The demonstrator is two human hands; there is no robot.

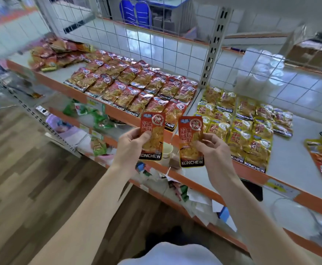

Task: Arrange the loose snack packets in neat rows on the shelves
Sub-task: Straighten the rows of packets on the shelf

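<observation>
Each hand — left hand, right hand — holds one red packet, rows look mostly done, but a messy pile waits far left.

Left forearm and right forearm bare, uncovered down to left hand and right hand. White garment, smooth and plain, at the bottom edge. Dark patch just above it: clothing or footwear, cannot tell.
</observation>
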